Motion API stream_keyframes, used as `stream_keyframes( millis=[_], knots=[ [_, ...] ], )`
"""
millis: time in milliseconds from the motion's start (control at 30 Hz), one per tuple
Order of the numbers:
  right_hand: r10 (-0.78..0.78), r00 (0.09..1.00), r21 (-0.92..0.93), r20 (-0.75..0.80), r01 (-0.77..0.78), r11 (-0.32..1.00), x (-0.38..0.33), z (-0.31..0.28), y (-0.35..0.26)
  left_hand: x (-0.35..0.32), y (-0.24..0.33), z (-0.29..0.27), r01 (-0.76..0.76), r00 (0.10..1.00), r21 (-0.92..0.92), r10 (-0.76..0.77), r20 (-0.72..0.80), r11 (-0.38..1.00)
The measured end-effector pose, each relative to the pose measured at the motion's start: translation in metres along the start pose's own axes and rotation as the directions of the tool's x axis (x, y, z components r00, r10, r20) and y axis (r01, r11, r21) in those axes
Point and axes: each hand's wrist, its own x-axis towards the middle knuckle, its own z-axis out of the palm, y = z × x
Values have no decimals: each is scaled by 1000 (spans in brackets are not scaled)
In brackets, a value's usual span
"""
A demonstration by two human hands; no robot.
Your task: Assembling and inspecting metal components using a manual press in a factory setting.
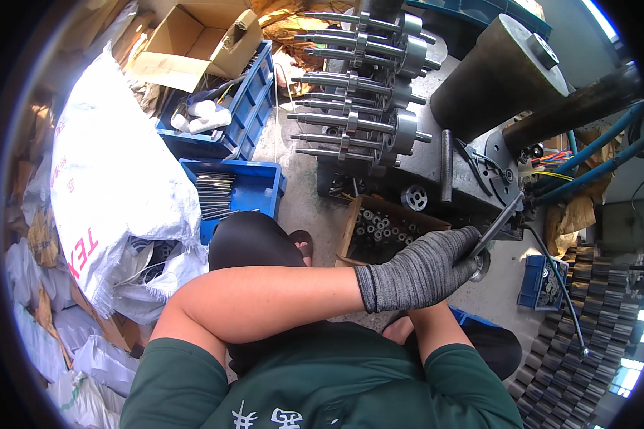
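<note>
My left hand (429, 270), in a grey knit glove, reaches across to the right with its fingers closed round a dark metal bar (501, 223). The bar slants up and away, its far end close to the machine's edge. Just below the gloved fingers shows part of a round metal piece (482, 266); what holds it is hidden. My right forearm (437, 330) rises behind the left wrist, and the glove covers the right hand, so its fingers do not show.
Several stepped metal shafts with discs (350, 121) lie side by side on the metal bench (465, 166), beside a large steel cylinder (494, 79). Below is a cardboard box (345, 247) of small round parts. Blue crates (268, 187) and a white sack (122, 179) stand left; stacked toothed metal parts (587, 314) right.
</note>
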Motion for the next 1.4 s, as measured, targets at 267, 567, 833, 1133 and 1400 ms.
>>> stream_keyframes(
  millis=[267, 567, 833, 1133, 1400],
  knots=[
    [15, 999, 46, 52, -17, 999, -14, 4, -2, 0, -2, 7, -56, 998, 42, 55, 24, 998],
    [-21, 996, 105, 82, 13, 994, -4, 12, -5, -1, -13, 11, -124, 988, 101, 132, -77, 987],
    [-67, 993, 162, 99, 51, 986, -5, 9, 9, -2, -10, 5, -66, 997, 141, 72, -37, 988],
    [-131, 985, 222, 111, 104, 969, -3, 6, 34, -5, -10, 4, -46, 998, 154, 51, -29, 987],
    [-150, 982, 249, 116, 117, 961, 7, 11, 28, -2, -11, 7, -56, 998, 193, 58, -2, 980]
  ],
)
